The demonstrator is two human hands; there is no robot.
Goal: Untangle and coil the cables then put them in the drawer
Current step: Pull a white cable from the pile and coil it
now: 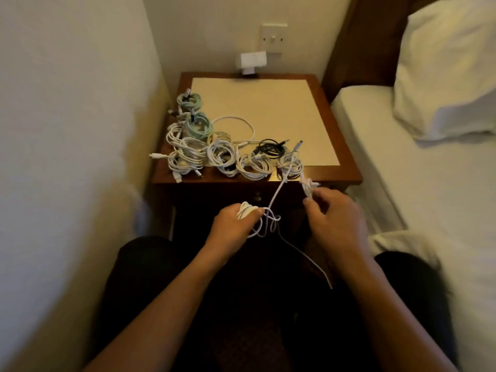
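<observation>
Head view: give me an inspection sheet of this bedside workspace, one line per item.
Surface: wooden nightstand with a pale inlaid top, right half bare.
Job's things: coiled white cables, two green coils, a black cable and a loose white loop on the left and front of the top.
Drawer: knob visible; drawer looks shut.
Clutter: nothing seen.
Grippers: left hand holds a partly wound white cable; right hand pinches a cable end.
Cables: strand runs from the hands up to the tabletop; a tail hangs over the lap.
Surroundings: wall socket, white plug, bed, pillow.
</observation>
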